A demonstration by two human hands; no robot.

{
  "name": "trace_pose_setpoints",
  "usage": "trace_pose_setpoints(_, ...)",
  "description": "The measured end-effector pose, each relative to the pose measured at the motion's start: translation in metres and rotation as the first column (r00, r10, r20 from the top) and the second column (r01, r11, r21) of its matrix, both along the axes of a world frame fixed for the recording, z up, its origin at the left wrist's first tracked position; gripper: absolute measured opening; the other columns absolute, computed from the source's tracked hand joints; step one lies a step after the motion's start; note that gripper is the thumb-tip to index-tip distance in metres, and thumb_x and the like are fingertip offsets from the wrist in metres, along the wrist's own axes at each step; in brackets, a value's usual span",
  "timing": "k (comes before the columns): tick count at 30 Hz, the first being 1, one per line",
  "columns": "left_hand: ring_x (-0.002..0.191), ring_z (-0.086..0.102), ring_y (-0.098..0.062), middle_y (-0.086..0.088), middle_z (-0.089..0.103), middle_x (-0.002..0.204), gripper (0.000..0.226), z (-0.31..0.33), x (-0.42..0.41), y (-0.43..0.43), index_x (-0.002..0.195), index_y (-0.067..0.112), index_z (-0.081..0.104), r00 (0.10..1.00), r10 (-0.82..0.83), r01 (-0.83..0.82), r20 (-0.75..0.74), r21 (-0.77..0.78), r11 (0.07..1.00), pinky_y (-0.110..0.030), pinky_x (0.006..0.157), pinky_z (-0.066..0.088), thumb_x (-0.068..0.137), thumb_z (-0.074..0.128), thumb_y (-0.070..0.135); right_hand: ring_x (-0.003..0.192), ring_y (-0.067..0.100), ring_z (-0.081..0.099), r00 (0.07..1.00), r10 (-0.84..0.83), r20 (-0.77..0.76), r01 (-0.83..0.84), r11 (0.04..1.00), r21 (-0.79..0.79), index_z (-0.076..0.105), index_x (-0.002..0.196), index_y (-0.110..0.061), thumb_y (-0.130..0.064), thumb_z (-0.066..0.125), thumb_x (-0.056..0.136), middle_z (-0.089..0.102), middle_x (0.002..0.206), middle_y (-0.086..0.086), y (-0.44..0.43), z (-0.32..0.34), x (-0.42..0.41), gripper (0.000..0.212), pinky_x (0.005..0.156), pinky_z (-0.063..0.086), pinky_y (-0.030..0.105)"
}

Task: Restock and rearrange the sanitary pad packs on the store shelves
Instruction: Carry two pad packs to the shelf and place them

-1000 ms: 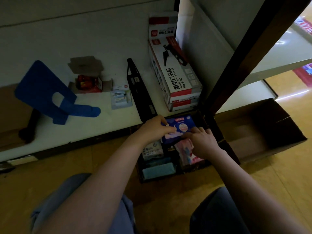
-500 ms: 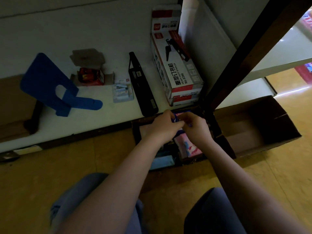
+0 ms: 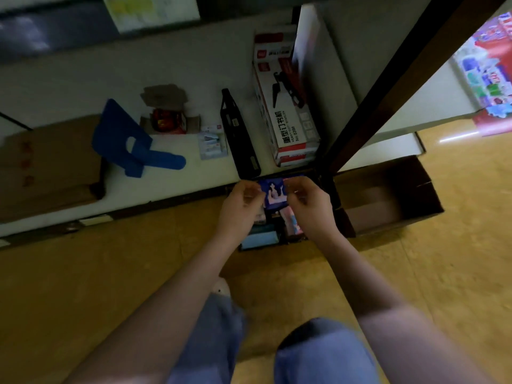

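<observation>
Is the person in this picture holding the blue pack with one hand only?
No: the left hand and the right hand each pinch one side of the blue pack.

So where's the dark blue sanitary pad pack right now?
Head view, centre: the dark blue sanitary pad pack is held between the left hand and right hand, just before the white shelf edge, near the red-and-white stapler box.

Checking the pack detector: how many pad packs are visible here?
4. A dark blue pack held between left hand and right hand; in the box below, a pink pack, a light blue pack, and a pale pack half behind the left hand. More may be hidden.
</observation>
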State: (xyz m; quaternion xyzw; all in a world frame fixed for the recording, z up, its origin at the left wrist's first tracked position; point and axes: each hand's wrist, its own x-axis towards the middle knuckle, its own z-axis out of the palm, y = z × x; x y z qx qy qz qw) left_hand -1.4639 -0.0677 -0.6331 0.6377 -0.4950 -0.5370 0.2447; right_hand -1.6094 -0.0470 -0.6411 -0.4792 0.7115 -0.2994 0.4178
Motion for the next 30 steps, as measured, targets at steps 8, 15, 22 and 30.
trace_pose_setpoints(8, 0.087, 0.051, 0.005, 0.011, 0.056, 0.096, 0.014, 0.153, 0.013, 0.026, 0.110, 0.012, 0.056, 0.999, 0.010, -0.007, 0.031, -0.104, 0.995, 0.002, 0.072, 0.037, 0.097, 0.054, 0.017, 0.108, 0.011, 0.059, 0.995, -0.001, 0.101, 0.005, 0.999, -0.037, 0.056, 0.123, -0.019, -0.014, 0.051, 0.097, 0.064, 0.114, -0.003, 0.022, 0.164, 0.012, 0.027, 0.093, 0.048, 0.028)
trace_pose_setpoints(15, 0.095, 0.053, -0.005, 0.006, 0.057, 0.106, 0.019, 0.323, 0.025, 0.051, 0.115, 0.016, 0.054, 0.994, 0.064, -0.046, 0.088, -0.195, 0.980, -0.002, 0.071, 0.039, 0.096, 0.054, 0.020, 0.080, -0.001, 0.055, 0.995, 0.041, 0.087, -0.029, 0.990, -0.136, 0.057, 0.115, -0.023, -0.014, 0.053, 0.095, 0.061, 0.098, -0.006, 0.038, 0.323, 0.027, 0.022, 0.070, 0.045, 0.008)
trace_pose_setpoints(22, 0.091, 0.060, -0.014, 0.009, 0.061, 0.092, 0.011, 0.444, 0.067, 0.068, 0.103, 0.018, 0.057, 0.989, 0.144, -0.128, 0.022, -0.351, 0.928, -0.025, 0.082, 0.050, 0.094, 0.059, 0.021, 0.087, 0.004, 0.059, 0.984, 0.112, 0.140, -0.063, 0.949, -0.309, 0.062, 0.109, -0.018, -0.014, 0.056, 0.094, 0.064, 0.093, -0.010, 0.046, 0.446, 0.069, 0.017, 0.081, 0.048, 0.020)
trace_pose_setpoints(30, 0.090, 0.056, 0.002, 0.009, 0.061, 0.098, 0.010, 0.544, 0.176, 0.065, 0.105, 0.017, 0.057, 0.980, 0.191, -0.195, -0.064, -0.529, 0.826, -0.004, 0.073, 0.044, 0.094, 0.058, 0.017, 0.090, 0.012, 0.063, 0.956, 0.215, 0.202, -0.099, 0.879, -0.467, 0.060, 0.100, -0.026, -0.009, 0.056, 0.092, 0.068, 0.092, -0.003, 0.038, 0.542, 0.181, 0.020, 0.078, 0.048, 0.018)
